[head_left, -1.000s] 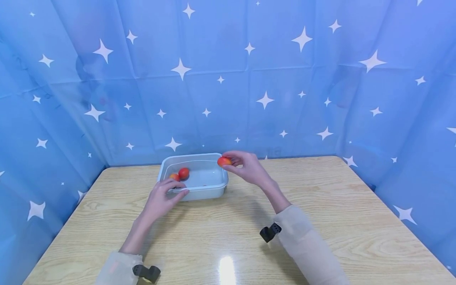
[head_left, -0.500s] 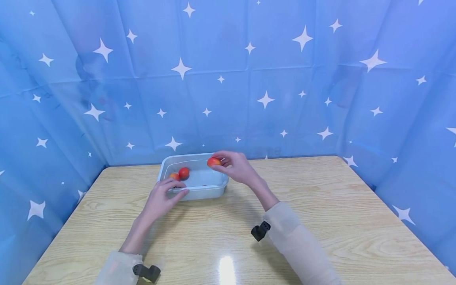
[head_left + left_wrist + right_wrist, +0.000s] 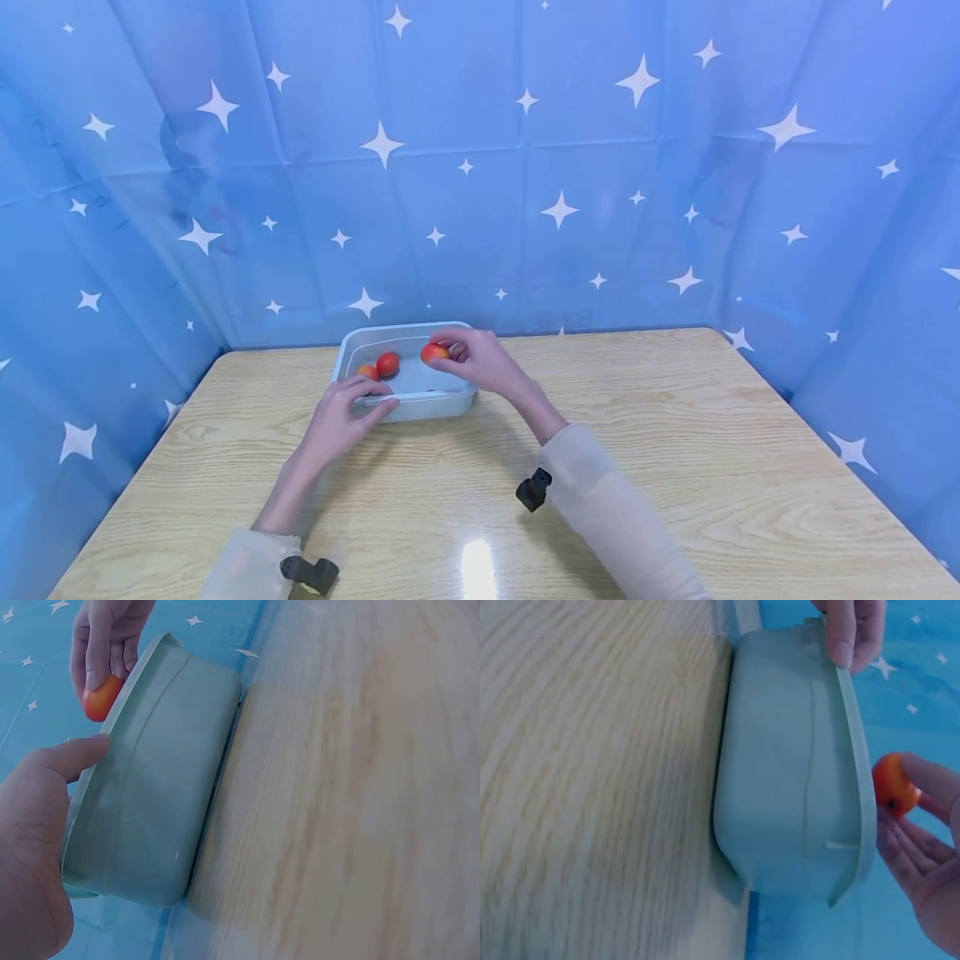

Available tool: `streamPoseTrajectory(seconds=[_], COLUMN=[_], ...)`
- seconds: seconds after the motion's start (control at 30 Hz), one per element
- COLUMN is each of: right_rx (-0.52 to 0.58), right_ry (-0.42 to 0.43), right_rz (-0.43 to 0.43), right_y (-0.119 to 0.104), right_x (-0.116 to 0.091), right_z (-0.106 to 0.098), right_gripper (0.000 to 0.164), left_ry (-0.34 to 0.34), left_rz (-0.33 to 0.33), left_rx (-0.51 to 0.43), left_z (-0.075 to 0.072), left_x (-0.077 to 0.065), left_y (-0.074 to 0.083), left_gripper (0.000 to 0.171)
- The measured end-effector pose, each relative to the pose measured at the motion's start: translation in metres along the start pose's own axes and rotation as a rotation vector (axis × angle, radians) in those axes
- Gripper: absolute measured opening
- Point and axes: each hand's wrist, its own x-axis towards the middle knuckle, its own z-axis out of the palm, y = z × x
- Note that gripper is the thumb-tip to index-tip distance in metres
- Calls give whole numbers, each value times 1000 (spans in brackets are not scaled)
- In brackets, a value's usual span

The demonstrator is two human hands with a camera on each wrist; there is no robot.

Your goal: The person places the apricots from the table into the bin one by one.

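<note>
A pale blue-green plastic basin (image 3: 438,406) stands near the back of the table. My left hand (image 3: 339,419) pinches its near rim, with the thumb outside the wall (image 3: 161,772) and the fingers over the edge. My right hand (image 3: 486,362) holds a small red-orange fruit (image 3: 434,353) between thumb and fingers, over the right part of the basin. In the right wrist view that fruit (image 3: 895,784) shows a dark spot at one end. Inside the basin, on the left, lie a red fruit (image 3: 387,364) and an orange-red one (image 3: 368,372), the latter partly hidden by my left fingers.
A light wood-grain table (image 3: 675,467) spreads in front and to both sides. Behind it hangs a blue curtain (image 3: 480,208) with white stars, meeting the table's back edge. Black wrist cameras sit on the left cuff (image 3: 247,562) and the right cuff (image 3: 577,458).
My right hand has moved left with the fruit, from the basin's right edge to over its inside, and is now slightly lower. The left hand, the basin and the fruits in it stay put.
</note>
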Motion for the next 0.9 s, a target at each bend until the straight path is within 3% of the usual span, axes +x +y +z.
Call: streamPoseTrajectory(seconds=[0.4,0.9], right_rx=[-36,-28], right_ry=[-8,-7], right_rz=[9,15], right_y=[0,4], right_x=[-3,-15], right_z=[6,-4], right_gripper=[43,43], left_ry=[7,35], left_rz=[5,27], left_rx=[12,0], left_z=[0,1], left_x=[1,1], left_y=[-2,-2], left_gripper=[20,14])
